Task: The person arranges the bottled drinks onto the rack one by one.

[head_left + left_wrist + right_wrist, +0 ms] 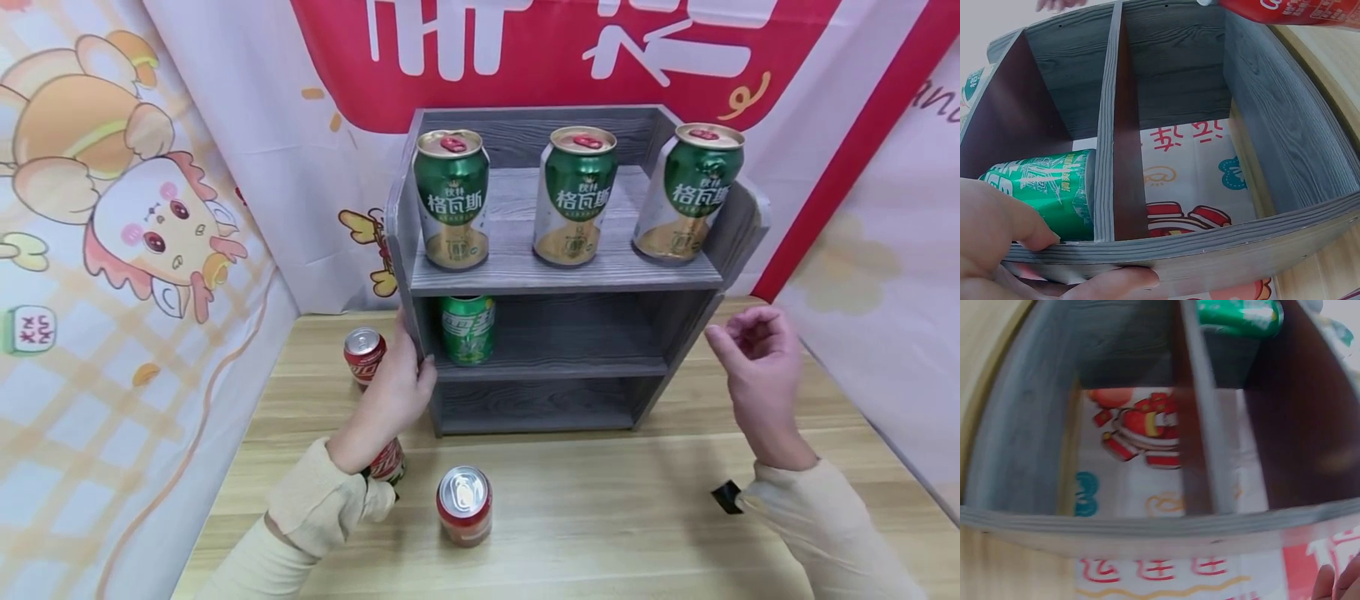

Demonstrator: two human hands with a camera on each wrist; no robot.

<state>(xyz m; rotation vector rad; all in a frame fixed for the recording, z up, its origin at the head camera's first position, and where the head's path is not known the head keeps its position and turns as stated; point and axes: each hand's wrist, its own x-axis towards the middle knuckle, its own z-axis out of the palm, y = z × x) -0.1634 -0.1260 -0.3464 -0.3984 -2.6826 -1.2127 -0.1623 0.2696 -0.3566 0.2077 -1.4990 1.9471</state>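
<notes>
Grey wood forms the shelf [566,290], which stands upright on the table [570,508], its 3 tiers facing near in the head view. The left hand [397,383] grips the shelf's left side, closed about its front edge. The right hand [763,375] hangs just off the right side, fingers loosely curled, a gap between thumb and fingertips, holding nothing; table shows between it and the panel. On the top tier, 3 gold-green cans [576,200] stand apart in a row close to the front edge. A green can [468,332] stands at the left end of the middle tier, whose board runs on to the right side. Table lies between the shelf's near edge and the near red can [465,512]; the far red can [365,354] stands just left of the shelf. The table is pale, grained wood. Cartoon cloth [150,292] hangs at left, a red-and-white banner [562,50] at the far side.

From the left wrist, digits lie on both faces of the left panel, just beside the green can; printed cloth [1200,169] shows through the shelf's back.

From the right wrist, blurred, the right panel's edge spans the view; fingertips [1324,584] sit apart from it.
</notes>
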